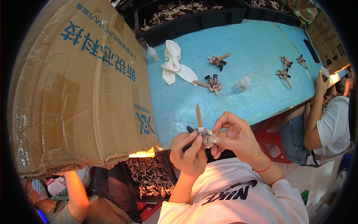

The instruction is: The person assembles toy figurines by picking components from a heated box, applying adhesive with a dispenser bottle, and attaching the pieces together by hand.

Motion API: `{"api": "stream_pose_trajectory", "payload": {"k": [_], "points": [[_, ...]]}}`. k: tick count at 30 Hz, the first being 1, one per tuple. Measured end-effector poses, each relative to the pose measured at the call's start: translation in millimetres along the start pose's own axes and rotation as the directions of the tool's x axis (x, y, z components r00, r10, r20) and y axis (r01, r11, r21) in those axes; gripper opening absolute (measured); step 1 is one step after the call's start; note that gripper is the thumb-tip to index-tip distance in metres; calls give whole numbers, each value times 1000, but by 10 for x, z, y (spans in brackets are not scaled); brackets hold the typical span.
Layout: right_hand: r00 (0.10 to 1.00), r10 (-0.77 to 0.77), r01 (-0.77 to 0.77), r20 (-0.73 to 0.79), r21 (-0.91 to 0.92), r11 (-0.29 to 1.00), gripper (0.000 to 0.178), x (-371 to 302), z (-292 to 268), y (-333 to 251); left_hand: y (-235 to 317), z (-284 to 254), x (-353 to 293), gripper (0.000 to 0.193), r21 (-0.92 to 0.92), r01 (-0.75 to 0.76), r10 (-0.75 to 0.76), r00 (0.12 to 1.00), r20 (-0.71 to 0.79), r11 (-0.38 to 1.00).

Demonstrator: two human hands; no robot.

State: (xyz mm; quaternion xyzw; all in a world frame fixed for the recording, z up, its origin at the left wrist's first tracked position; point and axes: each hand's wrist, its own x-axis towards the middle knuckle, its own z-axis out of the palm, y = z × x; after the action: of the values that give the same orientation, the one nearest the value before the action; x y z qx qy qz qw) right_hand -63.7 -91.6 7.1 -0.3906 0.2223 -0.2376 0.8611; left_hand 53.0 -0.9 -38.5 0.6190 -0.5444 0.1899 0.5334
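Above my lap, near the table's front edge, I hold a small toy figure (207, 138) with a pale, brown-marked body and a dark foot. A flat brown blade-shaped piece (198, 115) sticks up from it. My left hand (188, 154) is closed around the figure's lower part. The fingertips of my right hand (238, 139) pinch its pale end; whether they hold a separate small part is hidden. Beyond my hands, similar figures with black boots lie on the blue table: one figure (213, 85) and another figure (217, 62).
A large cardboard box (85, 93) stands on the left. On the blue tabletop (186, 108) are a white cloth (172, 61), two squeeze bottles (243, 84) and more figures (285, 71). Black bins (194, 23) of parts stand behind; another parts bin (151, 175) sits below. A co-worker (326, 123) sits at right.
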Motion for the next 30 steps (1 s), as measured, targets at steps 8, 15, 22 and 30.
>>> {"api": "stream_pose_trajectory", "payload": {"k": [8,15,22,30], "points": [[1000,-14,15,15,-35,999,15,-38,-43,-18,5,25,85,33,-371,335,-298,942,154,866],[997,-61,61,38,-10,998,13,-52,-97,-20,113,-66,168,39,-428,513,-394,854,339,744],[992,-127,127,9,-57,990,13,-87,-97,14,192,-68,192,40,-451,496,-383,866,323,742],[992,-128,130,19,-89,988,13,-154,-118,-22,270,-65,184,37,-438,491,-403,870,283,753]]}}
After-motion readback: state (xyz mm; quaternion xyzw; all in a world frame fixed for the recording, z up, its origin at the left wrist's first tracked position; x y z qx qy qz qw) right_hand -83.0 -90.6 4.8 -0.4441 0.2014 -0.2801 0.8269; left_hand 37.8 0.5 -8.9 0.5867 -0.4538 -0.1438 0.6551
